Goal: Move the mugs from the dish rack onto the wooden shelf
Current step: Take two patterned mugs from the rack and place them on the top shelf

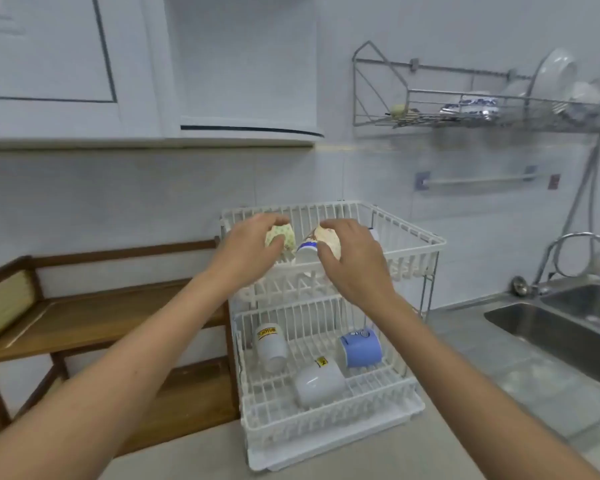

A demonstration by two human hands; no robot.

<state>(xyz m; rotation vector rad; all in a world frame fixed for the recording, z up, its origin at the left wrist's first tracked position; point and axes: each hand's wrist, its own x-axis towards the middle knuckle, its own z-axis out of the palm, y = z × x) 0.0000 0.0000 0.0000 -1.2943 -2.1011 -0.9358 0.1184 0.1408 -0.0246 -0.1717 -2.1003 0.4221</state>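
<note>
A white two-tier dish rack (pixel 409 233) stands on the counter. Over its top tier, my left hand (pixel 250 251) grips a pale yellow-green patterned mug (pixel 284 236), and my right hand (pixel 354 261) grips a cream patterned mug (pixel 329 239). Between them lies a white mug with a blue band (pixel 305 252). On the lower tier lie a white mug with a yellow label (pixel 271 344), a blue mug (pixel 361 346) and a plain white mug (pixel 319 382). The wooden shelf (pixel 94 313) stands to the left of the rack.
A steel sink (pixel 565 334) with a curved tap (pixel 575 251) lies to the right. A wall-mounted wire rack (pixel 430 112) with dishes hangs above it. White cabinets (pixel 66 81) overhang the wooden shelf. A towel bar (pixel 482 180) runs behind the dish rack.
</note>
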